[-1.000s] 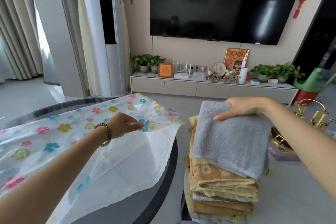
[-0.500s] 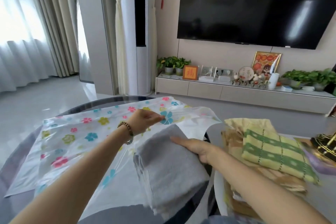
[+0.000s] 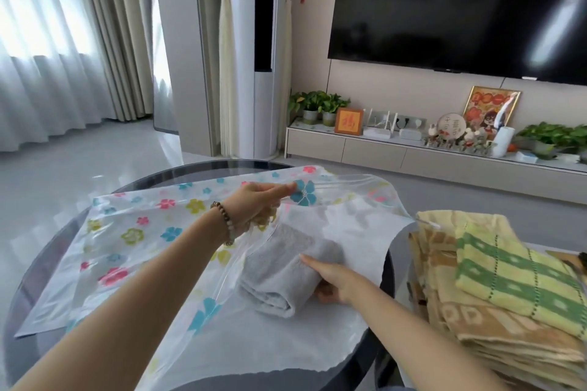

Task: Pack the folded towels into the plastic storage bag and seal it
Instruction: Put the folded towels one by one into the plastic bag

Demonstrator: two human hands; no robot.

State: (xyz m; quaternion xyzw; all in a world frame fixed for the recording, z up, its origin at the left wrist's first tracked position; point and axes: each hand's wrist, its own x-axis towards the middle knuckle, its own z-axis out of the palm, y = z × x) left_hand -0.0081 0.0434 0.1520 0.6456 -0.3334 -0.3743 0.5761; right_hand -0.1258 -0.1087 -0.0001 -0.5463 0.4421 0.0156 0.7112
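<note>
A clear plastic storage bag printed with coloured flowers lies on the round dark glass table. My left hand pinches the bag's upper layer and holds its mouth lifted. A folded grey towel lies half inside that mouth on the bag's white lower sheet. My right hand grips the towel's near end, fingers on top and thumb under it. To the right stands a stack of folded towels, a yellow-green one on top.
The towel stack sits on a separate surface right of the table, with a narrow gap between. A low TV cabinet with plants and ornaments runs along the far wall under a large television. Curtains hang at the left.
My right hand has carried the grey towel from the stack leftward to the bag and pushed it partly into the mouth. My left hand keeps the bag's upper layer lifted.
</note>
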